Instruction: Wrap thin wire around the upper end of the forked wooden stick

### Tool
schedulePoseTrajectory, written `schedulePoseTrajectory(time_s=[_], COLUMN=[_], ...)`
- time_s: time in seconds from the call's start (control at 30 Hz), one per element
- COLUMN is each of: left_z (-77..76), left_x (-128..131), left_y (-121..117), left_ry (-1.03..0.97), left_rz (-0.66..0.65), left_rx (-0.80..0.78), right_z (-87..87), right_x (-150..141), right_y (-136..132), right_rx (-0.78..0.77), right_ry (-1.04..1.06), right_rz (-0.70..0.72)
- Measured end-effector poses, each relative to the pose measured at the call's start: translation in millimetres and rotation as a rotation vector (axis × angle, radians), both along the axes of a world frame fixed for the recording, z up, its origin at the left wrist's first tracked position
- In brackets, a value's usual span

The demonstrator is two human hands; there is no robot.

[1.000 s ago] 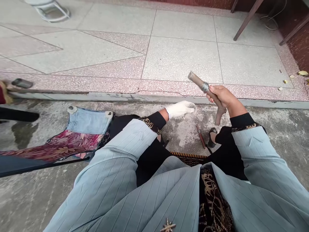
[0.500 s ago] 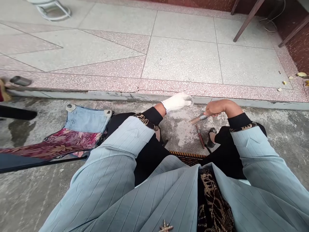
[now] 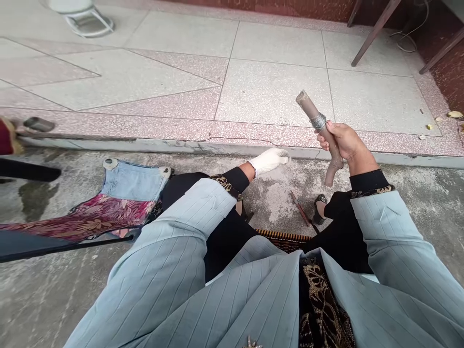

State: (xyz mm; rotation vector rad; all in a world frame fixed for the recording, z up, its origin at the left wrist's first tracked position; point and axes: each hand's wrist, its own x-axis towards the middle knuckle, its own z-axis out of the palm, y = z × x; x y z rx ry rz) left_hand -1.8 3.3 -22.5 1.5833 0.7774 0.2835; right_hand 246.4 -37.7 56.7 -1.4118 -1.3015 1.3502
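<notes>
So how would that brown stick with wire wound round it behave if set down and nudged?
The brown stick is probably stiff: it juts past the right hand without sagging. Its bent lower end would likely hinder rolling. The wound wire may add some grip, as its turns stand proud of the shaft.

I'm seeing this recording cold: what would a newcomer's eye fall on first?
Probably the brown stick in the bare right hand, its upper end against the pale tiles, with silvery wire wound around it. Next would come the white-gloved left hand, in the middle near the curb. Off to the left, the denim and red floral cloth adds strong colour.
</notes>
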Motion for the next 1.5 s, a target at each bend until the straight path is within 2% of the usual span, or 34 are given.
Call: schedulePoseTrajectory(time_s=[0.17, 0.27, 0.33, 0.4, 0.47, 0.53, 0.6, 0.63, 0.7, 0.73, 0.77, 0.83, 0.93, 1.03, 1.1, 1.17, 1.23, 1.3, 1.33, 1.4, 1.5], left_z=[-8.4, -9.2, -5.9, 1.2, 11.3, 21.9, 30.4, 33.1, 34.9, 34.0, 32.0, 26.0, 15.6, 7.8, 5.0, 5.4, 9.4, 16.2, 19.8, 25.6, 28.2], left_x=[-4, -5, -5, -6, -6, -7, -7, -6, -5, -5, -4, -2, -1, -3, -4, -5, -5, -4, -4, -3, -3], left_y=[11, 14, 18, 22, 24, 23, 18, 14, 6, 2, -2, -9, -13, -8, -1, 7, 12, 15, 16, 15, 14], left_ry=[0.082, 0.168, 0.247, 0.292, 0.286, 0.248, 0.178, 0.128, 0.017, -0.034, -0.069, -0.089, -0.049, 0.006, 0.089, 0.204, 0.281, 0.291, 0.286, 0.279, 0.238], left_rz=[0.012, 0.007, 0.032, 0.072, 0.088, 0.074, 0.066, 0.059, 0.043, 0.028, 0.003, -0.079, -0.186, -0.181, -0.113, -0.036, -0.011, -0.031, -0.039, -0.032, 0.006], left_rx=[0.162, 0.262, 0.335, 0.387, 0.412, 0.411, 0.336, 0.277, 0.136, 0.064, -0.003, -0.104, -0.174, -0.136, 0.003, 0.212, 0.408, 0.534, 0.565, 0.57, 0.46], right_z=[1.0, 0.6, 1.0, 0.7, -1.4, -5.8, -11.9, -15.2, -21.0, -23.1, -24.2, -23.7, -15.9, -2.7, 5.9, 11.0, 10.8, 6.3, 3.3, -2.3, -7.5], right_x=[1, 1, 0, -2, -5, -10, -15, -18, -23, -24, -24, -23, -15, -4, 3, 5, 2, -3, -7, -12, -16], right_y=[-7, -11, -15, -17, -17, -13, -6, -2, 8, 12, 17, 23, 22, 12, 3, -3, -6, -6, -5, -3, 2], right_rx=[-0.036, -0.079, -0.143, -0.226, -0.298, -0.358, -0.41, -0.419, -0.379, -0.345, -0.317, -0.285, -0.239, -0.136, -0.096, -0.145, -0.245, -0.322, -0.344, -0.372, -0.406], right_ry=[0.089, 0.139, 0.095, -0.023, -0.206, -0.456, -0.765, -0.909, -1.103, -1.13, -1.1, -0.886, -0.4, -0.129, -0.07, -0.088, -0.195, -0.355, -0.439, -0.606, -0.83], right_rz=[0.018, 0.148, 0.349, 0.634, 0.881, 1.003, 0.966, 0.891, 0.64, 0.488, 0.344, 0.127, 0.027, 0.08, 0.193, 0.41, 0.712, 0.95, 1.009, 1.03, 0.903])
